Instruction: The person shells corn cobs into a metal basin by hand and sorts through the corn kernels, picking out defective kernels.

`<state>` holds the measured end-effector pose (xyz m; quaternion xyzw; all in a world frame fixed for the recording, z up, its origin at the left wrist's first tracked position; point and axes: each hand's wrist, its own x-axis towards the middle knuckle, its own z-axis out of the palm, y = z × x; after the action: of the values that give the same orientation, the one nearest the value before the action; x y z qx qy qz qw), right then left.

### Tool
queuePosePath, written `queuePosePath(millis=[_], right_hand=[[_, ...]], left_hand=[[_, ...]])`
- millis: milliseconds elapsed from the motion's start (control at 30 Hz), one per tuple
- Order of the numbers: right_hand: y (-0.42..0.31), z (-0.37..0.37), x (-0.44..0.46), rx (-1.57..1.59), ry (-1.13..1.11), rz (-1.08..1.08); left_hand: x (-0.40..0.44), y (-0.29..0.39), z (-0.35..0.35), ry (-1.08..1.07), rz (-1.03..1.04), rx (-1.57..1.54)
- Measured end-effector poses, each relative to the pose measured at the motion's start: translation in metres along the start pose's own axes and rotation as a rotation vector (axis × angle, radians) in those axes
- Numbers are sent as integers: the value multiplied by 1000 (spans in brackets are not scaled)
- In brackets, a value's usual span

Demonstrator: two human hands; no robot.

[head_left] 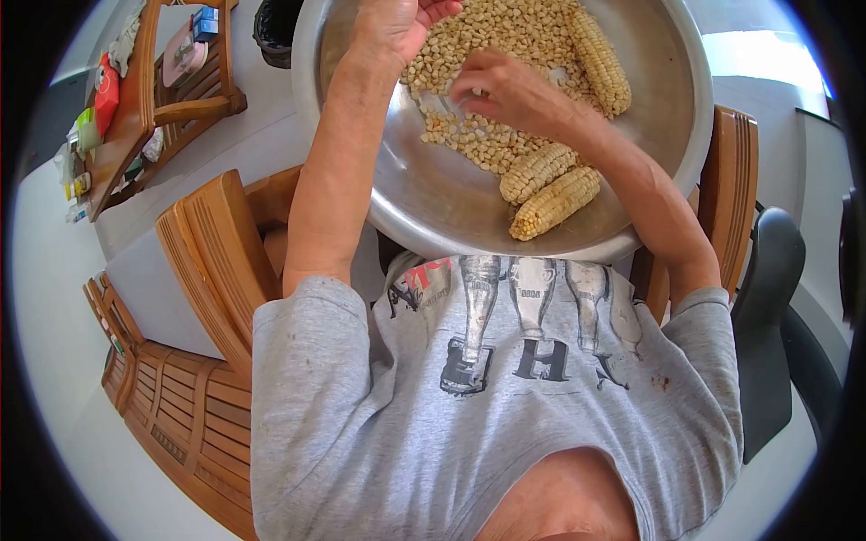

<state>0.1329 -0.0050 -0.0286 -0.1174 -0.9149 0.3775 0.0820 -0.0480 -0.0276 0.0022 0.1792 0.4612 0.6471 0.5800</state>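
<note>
A wide metal basin [424,203] holds a spread of loose pale corn kernels [487,29]. My left hand [401,25] is over the basin's far left part, cut off by the top edge of the view. Its visible fingers are loosely bent and apart, with nothing seen in them. Over the kernels, my right hand [505,88] has its fingers curled in, and whatever is inside is too small to name. One corn cob [598,61] leans along the basin's right side. Nearer my chest, a second cob [538,171] and a third cob [555,203] lie side by side.
Wooden chairs stand left [212,261] and right [729,194] of the basin. A slatted wooden bench [185,415] runs along the lower left. A dark bin [273,34] is at upper left, near a wooden table [135,99] with assorted items. A black chair [767,334] is at right.
</note>
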Motion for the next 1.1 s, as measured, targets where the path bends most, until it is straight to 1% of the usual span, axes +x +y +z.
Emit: queuePosePath(millis=[100,133,233,333,433,533,633,733,833,933,1033,1100], right_hand=[[-7,24,1,-26,-1,-202],[-9,27,-1,-125,-2,-194],[-8,17,7,-414,-70,-61],[6,9,3,-455,78,-63],[-2,1,-3,-83,44,23],[-4,11,-2,47,-82,-34],[-6,33,-4,37,-62,-233],[-4,36,5,-306,24,-204],[4,16,10,-438,93,-118],[0,-7,0,0,-98,7],[-3,-6,-7,85,-374,56],[-4,1,-12,-86,-315,-28]], left_hand=[[1,-4,-2,-20,9,18],[1,-4,-2,-28,9,8],[-2,-4,-2,-28,12,-12],[-2,-2,-1,-18,12,-12],[-1,-1,0,-33,3,-24],[-2,0,2,-21,-1,-21],[-2,0,1,-37,10,-8],[-4,-1,2,-28,23,2],[-3,-1,1,-25,25,5],[-3,0,1,-27,26,4],[0,0,0,-33,14,-1],[0,1,-1,-43,-3,-17]])
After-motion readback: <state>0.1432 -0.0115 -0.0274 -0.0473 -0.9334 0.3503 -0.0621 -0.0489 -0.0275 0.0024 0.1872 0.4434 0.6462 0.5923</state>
